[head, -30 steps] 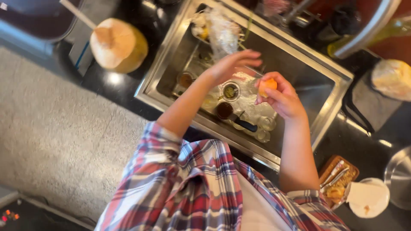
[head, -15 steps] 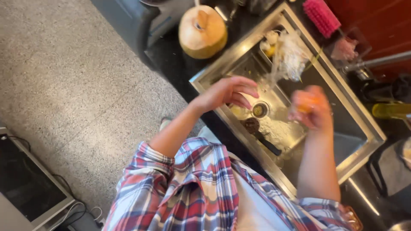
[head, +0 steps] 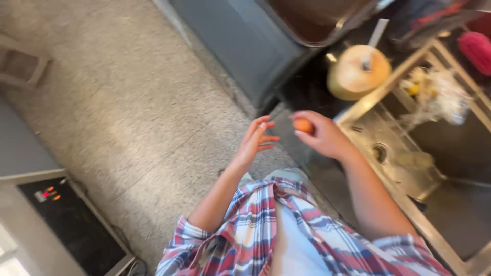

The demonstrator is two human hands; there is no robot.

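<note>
My right hand (head: pixel 323 136) holds a small orange object (head: pixel 303 125) between its fingertips, at the near left corner of the steel sink (head: pixel 463 207). My left hand (head: pixel 254 140) is open, fingers spread, just left of it and holding nothing. Both hands hover over the dark counter edge and the speckled floor. A plaid shirt covers my upper arms and chest.
A green-tan coconut with a straw (head: pixel 358 71) stands on the dark counter beside the sink. A crumpled plastic bag (head: pixel 434 97) lies in the sink, a pink brush (head: pixel 476 48) beyond it. A grey bin (head: pixel 266 46) stands behind; a dark appliance (head: pixel 71 225) sits at the lower left.
Both hands have left the sink and moved left toward the counter edge, the right one still carrying the orange object. My view has swung left toward the floor.
</note>
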